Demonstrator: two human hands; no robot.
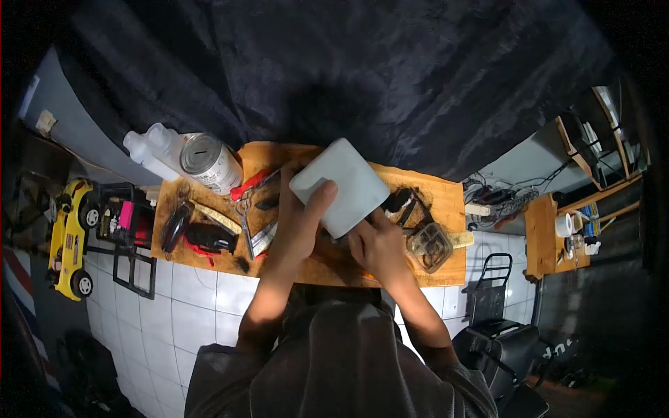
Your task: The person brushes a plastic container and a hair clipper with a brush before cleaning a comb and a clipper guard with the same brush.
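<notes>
A pale square plastic box (341, 184) is held above the middle of the wooden table, tilted, with a smooth flat face toward me. My left hand (304, 219) grips its left side, thumb pressed across that face, other fingers hidden behind. At the lower right edge, my right hand (380, 247) has its fingers curled against the box; some fingertips are out of sight. Left of the hands lie scissors (245, 226) and a red-handled tool (249, 185). Near my right hand sits a small clear container (430, 247) with small items inside, beside a dark brush-like thing (398, 200).
The wooden table (446, 202) is strewn with dark hair clippings. Black hair clippers (210, 238), a yellowish comb (216, 217), a slotted can (205, 164) and white plastic bottles (150, 157) stand or lie at left. A dark curtain (418, 83) hangs behind; a black chair (495, 306) stands right.
</notes>
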